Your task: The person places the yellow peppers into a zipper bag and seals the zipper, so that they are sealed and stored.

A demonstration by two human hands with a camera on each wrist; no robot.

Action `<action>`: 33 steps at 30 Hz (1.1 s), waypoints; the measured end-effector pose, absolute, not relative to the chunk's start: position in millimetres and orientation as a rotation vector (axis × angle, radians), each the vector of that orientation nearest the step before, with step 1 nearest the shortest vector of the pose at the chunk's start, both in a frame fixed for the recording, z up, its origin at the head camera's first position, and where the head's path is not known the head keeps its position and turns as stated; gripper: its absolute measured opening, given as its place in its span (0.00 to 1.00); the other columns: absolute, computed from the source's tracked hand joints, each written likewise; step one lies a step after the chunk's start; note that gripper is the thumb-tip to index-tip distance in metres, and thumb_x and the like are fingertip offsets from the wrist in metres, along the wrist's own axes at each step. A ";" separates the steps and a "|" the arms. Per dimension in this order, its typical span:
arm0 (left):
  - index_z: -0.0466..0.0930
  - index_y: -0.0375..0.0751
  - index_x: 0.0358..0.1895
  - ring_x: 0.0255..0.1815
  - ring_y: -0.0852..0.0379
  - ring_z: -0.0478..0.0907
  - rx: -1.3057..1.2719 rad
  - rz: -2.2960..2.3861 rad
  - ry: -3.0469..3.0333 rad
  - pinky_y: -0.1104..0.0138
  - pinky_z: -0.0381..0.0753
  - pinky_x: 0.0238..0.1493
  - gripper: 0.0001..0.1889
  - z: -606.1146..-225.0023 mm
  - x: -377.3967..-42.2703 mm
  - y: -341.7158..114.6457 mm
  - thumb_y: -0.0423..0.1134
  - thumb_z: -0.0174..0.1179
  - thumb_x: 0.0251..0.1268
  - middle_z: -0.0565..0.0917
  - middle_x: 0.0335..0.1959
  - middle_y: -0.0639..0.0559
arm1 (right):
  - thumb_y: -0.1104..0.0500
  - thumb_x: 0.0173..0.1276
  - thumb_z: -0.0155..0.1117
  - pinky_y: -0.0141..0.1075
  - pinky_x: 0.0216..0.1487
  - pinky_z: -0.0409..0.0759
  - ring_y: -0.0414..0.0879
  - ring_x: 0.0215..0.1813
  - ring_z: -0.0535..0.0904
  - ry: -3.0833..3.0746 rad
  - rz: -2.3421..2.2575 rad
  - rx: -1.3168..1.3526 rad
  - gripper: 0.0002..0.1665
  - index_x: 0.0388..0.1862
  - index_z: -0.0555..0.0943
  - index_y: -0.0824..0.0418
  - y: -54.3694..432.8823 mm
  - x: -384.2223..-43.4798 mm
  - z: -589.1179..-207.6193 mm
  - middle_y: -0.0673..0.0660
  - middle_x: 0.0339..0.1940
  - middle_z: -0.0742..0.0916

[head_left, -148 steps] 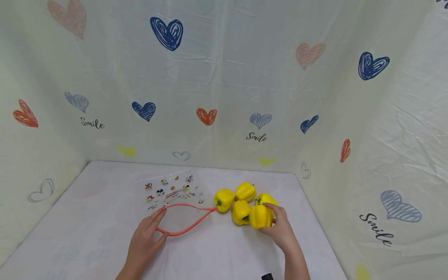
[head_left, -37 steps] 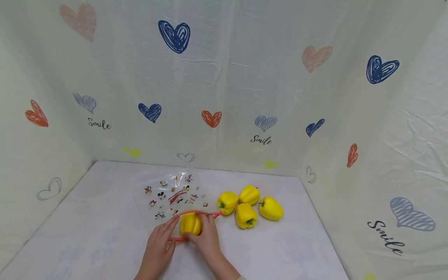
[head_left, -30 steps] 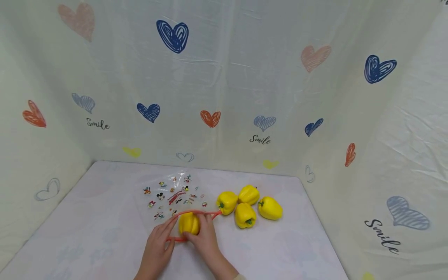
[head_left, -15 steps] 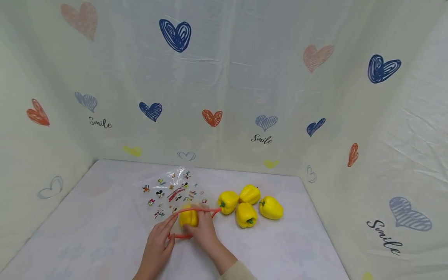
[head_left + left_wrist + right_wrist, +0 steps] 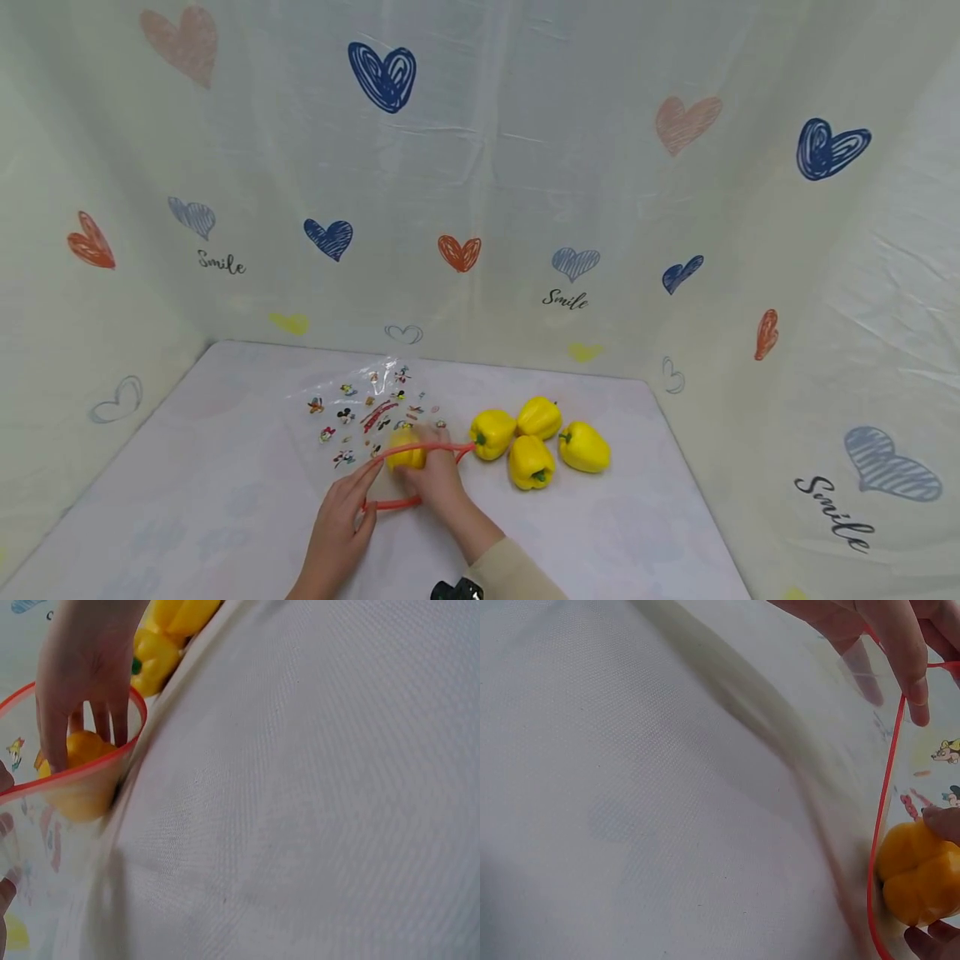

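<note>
Right grip (image 5: 441,482) grasps a yellow pepper (image 5: 917,874) inside the bag (image 5: 352,396). Beside it, the left grip (image 5: 339,523) holds the red rim (image 5: 397,504), seemingly to spread the mouth wide.

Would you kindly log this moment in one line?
left hand: holds clear bag; right hand: holds yellow pepper inside; four more peppers: on table
</note>
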State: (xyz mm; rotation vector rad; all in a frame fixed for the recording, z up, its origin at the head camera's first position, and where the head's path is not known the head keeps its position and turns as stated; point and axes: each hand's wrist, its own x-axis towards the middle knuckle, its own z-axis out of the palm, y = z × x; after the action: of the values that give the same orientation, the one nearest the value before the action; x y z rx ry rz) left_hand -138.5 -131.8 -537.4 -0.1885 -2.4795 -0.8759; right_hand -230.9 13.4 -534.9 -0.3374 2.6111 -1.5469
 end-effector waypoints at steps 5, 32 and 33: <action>0.76 0.40 0.64 0.53 0.51 0.74 -0.186 -0.860 -2.473 0.62 0.71 0.54 0.35 -536.7 -138.1 -131.9 0.23 0.71 0.46 0.78 0.62 0.50 | 0.56 0.57 0.76 0.40 0.60 0.76 0.49 0.60 0.72 2.633 -1.540 -0.353 0.37 0.66 0.73 0.48 11.5 -236.0 -536.3 0.53 0.67 0.70; 0.75 0.40 0.64 0.53 0.50 0.74 -0.201 -0.851 -2.491 0.56 0.75 0.53 0.35 -540.4 -137.6 -135.6 0.24 0.70 0.46 0.77 0.62 0.49 | 0.59 0.61 0.72 0.48 0.63 0.73 0.56 0.65 0.68 2.793 -1.434 -0.428 0.34 0.66 0.72 0.56 1.8 -252.0 -535.8 0.60 0.68 0.71; 0.75 0.39 0.64 0.54 0.49 0.73 -0.202 -0.849 -2.491 0.54 0.75 0.53 0.35 -540.0 -137.4 -136.8 0.23 0.69 0.46 0.77 0.62 0.48 | 0.59 0.61 0.72 0.48 0.64 0.72 0.56 0.67 0.66 2.783 -1.431 -0.427 0.35 0.66 0.72 0.55 2.0 -251.4 -535.8 0.59 0.69 0.71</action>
State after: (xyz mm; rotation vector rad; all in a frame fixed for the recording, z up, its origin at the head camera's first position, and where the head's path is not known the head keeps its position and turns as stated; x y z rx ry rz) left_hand -137.4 -136.8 -540.0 -0.2023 -2.4915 -0.8494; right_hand -251.4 2.0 -535.8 -0.4267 2.7834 -1.4312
